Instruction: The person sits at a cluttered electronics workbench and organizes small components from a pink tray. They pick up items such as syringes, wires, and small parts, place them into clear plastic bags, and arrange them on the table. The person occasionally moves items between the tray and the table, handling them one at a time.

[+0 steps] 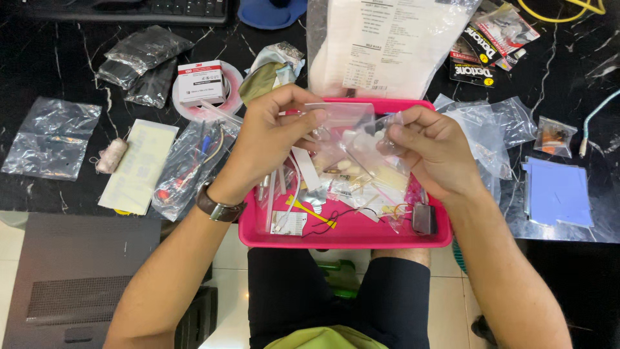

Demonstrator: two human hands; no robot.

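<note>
My left hand (271, 132) and my right hand (434, 150) together hold a small clear plastic zip bag (352, 132) above a pink tray (349, 236). Left fingers pinch the bag's upper left edge; right fingers grip its right side. The bag holds small pale parts. A brown-strapped watch (218, 207) sits on my left wrist. The tray under the bag is full of small bags, white strips, a yellow piece, thin wires and a small dark block (423, 218).
The black marble table (58, 71) carries many clear bags, a white tape box on a roll (202, 83), a thread spool (111, 156), a pale label sheet (139, 166), a large bag of white paper (387, 45), a blue sheet (557, 192). A grey case (71, 278) lies lower left.
</note>
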